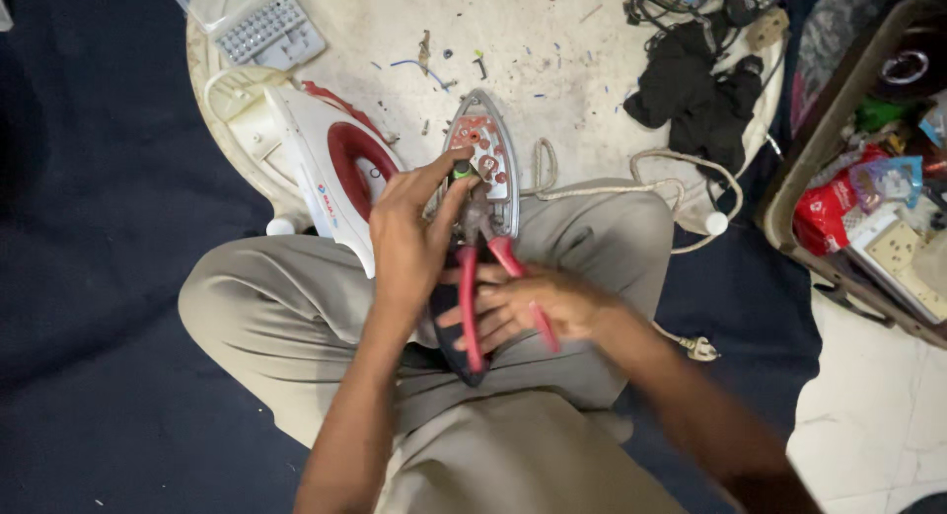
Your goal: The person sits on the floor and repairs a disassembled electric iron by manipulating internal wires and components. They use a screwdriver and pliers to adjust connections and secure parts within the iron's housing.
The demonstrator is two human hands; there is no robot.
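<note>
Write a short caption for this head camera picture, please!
Left hand steadies an opened iron base while right hand works red-handled pliers on it.

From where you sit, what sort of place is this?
Likely an informal home repair spot on the floor: an opened iron base worked with red-handled pliers, its white and red cover aside, a box of spare parts nearby.

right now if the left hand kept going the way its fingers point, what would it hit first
The left hand points up and right, fingertips already at the iron base on the lap. Going on, it would likely meet that base's metal plate first; depth is hard to judge.
</note>
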